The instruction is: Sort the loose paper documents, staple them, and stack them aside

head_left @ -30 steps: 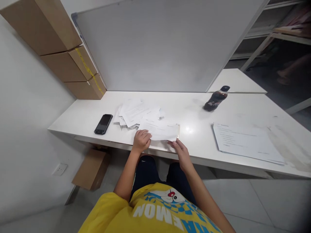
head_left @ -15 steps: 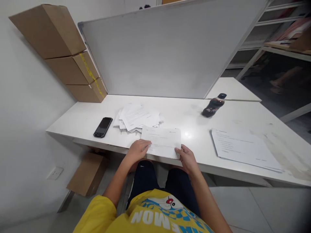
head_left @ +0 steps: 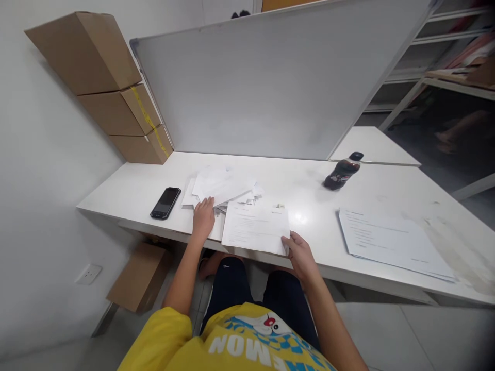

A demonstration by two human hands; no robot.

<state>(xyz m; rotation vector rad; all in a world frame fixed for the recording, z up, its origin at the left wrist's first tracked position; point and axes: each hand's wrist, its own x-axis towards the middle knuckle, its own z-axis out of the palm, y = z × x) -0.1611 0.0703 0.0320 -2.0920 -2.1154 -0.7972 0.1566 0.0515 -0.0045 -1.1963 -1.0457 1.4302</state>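
My right hand (head_left: pixel 299 252) pinches the lower right corner of a printed sheet (head_left: pixel 255 229) that lies at the table's front edge. To its left, my left hand (head_left: pixel 203 216) touches the front of a messy paper pile (head_left: pixel 222 185); its fingers are close together at a sheet's edge, which looks slightly lifted. The pile's upper sheets are blurred. Just behind the printed sheet is a small light object (head_left: pixel 280 206), too small to name.
A black phone (head_left: pixel 166 203) lies left of the pile. A dark drink bottle (head_left: pixel 343 171) stands back right, and a neat paper stack (head_left: pixel 390 242) lies at the right. Behind are a whiteboard (head_left: pixel 263 87) and stacked cardboard boxes (head_left: pixel 104 56).
My left hand has moved from the printed sheet up and left to the loose pile, whose top sheets have shifted. My right hand keeps its place at the sheet's corner.
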